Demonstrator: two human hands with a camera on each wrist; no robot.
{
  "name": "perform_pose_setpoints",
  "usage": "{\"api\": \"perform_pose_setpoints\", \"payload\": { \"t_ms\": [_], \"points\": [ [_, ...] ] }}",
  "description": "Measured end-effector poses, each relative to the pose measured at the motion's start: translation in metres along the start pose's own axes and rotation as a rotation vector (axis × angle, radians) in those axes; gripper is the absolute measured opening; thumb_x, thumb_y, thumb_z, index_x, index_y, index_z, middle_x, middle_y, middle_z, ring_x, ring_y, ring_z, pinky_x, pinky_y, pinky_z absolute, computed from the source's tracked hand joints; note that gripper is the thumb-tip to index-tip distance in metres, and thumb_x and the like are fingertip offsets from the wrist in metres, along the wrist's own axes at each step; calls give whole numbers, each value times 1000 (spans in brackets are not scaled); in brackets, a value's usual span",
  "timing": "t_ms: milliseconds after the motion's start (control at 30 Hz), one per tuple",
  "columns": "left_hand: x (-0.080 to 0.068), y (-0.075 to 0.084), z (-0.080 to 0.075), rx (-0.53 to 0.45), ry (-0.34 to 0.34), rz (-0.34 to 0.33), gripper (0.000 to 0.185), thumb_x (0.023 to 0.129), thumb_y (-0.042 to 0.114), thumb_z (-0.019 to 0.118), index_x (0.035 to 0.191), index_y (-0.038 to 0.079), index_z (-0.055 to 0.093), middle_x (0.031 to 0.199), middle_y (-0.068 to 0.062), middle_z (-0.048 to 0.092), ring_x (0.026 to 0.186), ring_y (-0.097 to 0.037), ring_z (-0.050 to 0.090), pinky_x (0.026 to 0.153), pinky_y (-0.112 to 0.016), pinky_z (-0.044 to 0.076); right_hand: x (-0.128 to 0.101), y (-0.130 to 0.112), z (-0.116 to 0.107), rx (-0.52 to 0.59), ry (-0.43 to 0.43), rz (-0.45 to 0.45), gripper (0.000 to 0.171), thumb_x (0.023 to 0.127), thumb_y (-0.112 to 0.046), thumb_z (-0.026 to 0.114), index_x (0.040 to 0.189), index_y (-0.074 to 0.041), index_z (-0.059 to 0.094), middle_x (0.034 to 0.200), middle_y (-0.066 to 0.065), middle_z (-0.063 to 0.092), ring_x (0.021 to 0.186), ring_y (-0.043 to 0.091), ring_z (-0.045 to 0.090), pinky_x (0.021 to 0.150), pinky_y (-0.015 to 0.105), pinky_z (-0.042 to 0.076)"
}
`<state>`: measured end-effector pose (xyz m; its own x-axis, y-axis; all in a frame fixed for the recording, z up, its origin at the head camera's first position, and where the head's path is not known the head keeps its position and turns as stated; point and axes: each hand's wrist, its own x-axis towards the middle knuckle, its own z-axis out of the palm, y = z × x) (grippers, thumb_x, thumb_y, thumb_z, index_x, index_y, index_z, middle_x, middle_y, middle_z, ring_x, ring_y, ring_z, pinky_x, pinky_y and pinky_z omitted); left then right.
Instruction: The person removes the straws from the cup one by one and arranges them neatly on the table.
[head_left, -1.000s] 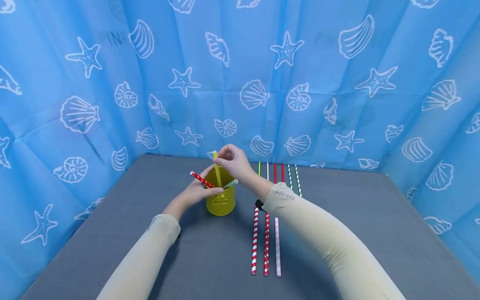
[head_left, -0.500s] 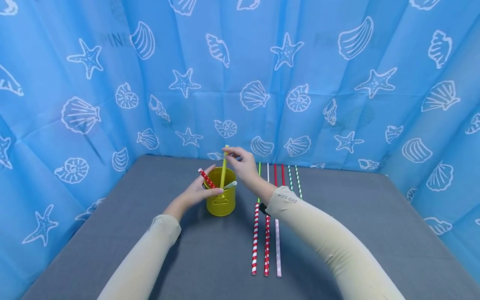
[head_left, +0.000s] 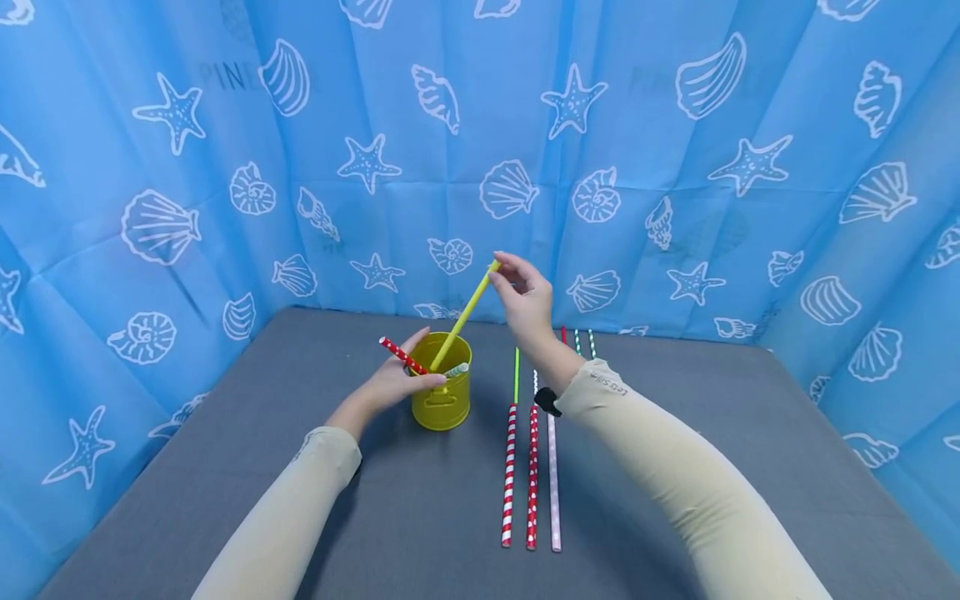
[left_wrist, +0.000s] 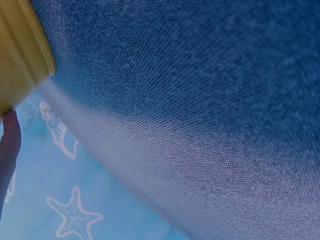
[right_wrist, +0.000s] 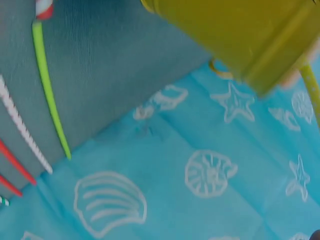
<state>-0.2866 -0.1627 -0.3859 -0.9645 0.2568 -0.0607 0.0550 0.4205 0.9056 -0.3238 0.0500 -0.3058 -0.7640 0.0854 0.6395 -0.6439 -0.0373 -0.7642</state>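
A yellow cup [head_left: 442, 404] stands on the grey table [head_left: 375, 517], left of a row of straws. My left hand [head_left: 408, 375] grips its rim, thumb on the near side; a fingertip [left_wrist: 9, 145] shows beside the cup [left_wrist: 20, 55] in the left wrist view. My right hand [head_left: 501, 273] pinches the top end of a yellow straw [head_left: 461, 321]. The straw leans right, its lower end inside the cup. A red dotted straw [head_left: 401, 356] and a green-and-white straw [head_left: 457, 369] also stick out of the cup. The right wrist view shows the cup [right_wrist: 240, 35] and yellow straw [right_wrist: 312, 90].
Several straws lie side by side right of the cup: a red-and-white striped straw [head_left: 509, 475], a red dotted straw [head_left: 532, 475], a pale straw [head_left: 554, 483] and a green straw [head_left: 516, 375], with more behind my right wrist. A blue seashell curtain [head_left: 675, 167] encloses the table.
My right hand has risen and moved right with the yellow straw, which went from upright to leaning right and stands further out of the cup. The left hand stayed on the cup.
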Motion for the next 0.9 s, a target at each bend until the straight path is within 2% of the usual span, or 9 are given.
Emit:
{"api": "perform_pose_setpoints", "payload": {
  "t_ms": [100,167,300,467,600,733,900],
  "points": [
    [-1,0,0,11,-5,-1,92,85,35,73,156,27,15,158,-16,18,140,-40,21,108,-63,25,9,-6,-11,28,56,-24,27,88,11,62,115,13,62,91,-5,66,85,5,63,79,20,52],
    [-1,0,0,8,-6,-9,92,85,35,73,156,28,15,158,-16,18,141,-39,21,108,-63,24,13,-9,-19,36,83,-35,27,88,12,62,115,13,62,89,-9,65,85,8,64,78,20,52],
    [-1,-1,0,4,-10,-5,93,85,35,73,156,28,14,159,-15,17,140,-39,22,108,-63,24,17,-15,-32,52,116,-33,28,87,13,62,115,12,62,89,-6,65,83,12,65,73,23,54],
    [-1,-2,0,6,-9,-3,93,84,35,74,156,30,14,158,-14,18,141,-38,22,108,-64,23,20,-23,-48,66,134,-21,32,88,13,61,119,9,62,90,-4,66,80,9,65,71,26,56],
    [-2,-3,0,5,-10,2,93,85,35,73,156,30,13,159,-14,18,141,-38,21,109,-64,22,20,-28,-62,96,123,-27,38,89,14,58,127,6,59,91,-3,67,78,8,67,71,25,56],
    [-2,-4,0,-6,-15,12,93,85,35,73,156,30,13,159,-13,17,141,-38,21,109,-65,21,18,-31,-76,97,75,-22,45,90,14,57,133,5,53,91,-3,68,78,9,68,70,23,56],
    [0,-4,-1,-19,-24,16,94,86,34,72,156,30,11,159,-14,15,142,-38,19,109,-65,21,12,-33,-96,-3,-5,34,44,90,12,58,133,4,55,93,-2,67,81,10,68,71,24,56]
  ]
}}
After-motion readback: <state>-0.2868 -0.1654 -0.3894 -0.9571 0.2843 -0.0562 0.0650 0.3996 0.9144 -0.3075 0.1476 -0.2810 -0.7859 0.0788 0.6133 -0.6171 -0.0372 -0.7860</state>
